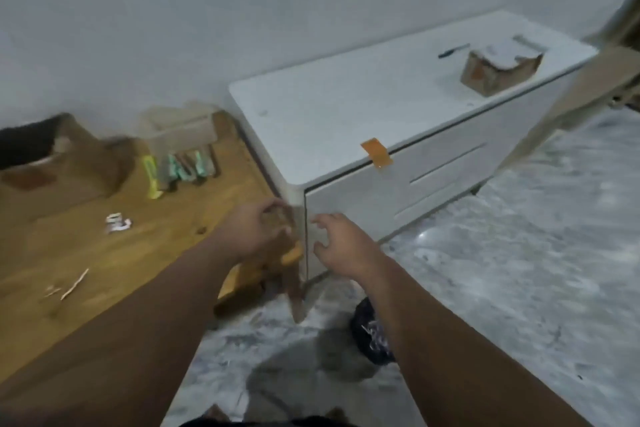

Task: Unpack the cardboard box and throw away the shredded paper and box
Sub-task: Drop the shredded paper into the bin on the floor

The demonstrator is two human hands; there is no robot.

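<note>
My left hand (256,232) grips a blurred brown piece of cardboard (295,288) that hangs down beside the corner of the wooden table (104,253). My right hand (343,246) hovers just right of it with fingers spread and loosely bent, holding nothing. A black bag (370,333) lies on the floor below my right forearm. An opened cardboard box (59,163) stands on the table at the far left. Scraps of shredded paper (117,222) lie on the tabletop.
A white cabinet (346,114) stands straight ahead, with orange tape (376,152) on its edge, a small brown box (502,66) and a pen (453,50) on top. A clear container (180,132) and several packets (180,166) sit at the table's back. The floor is grey marble.
</note>
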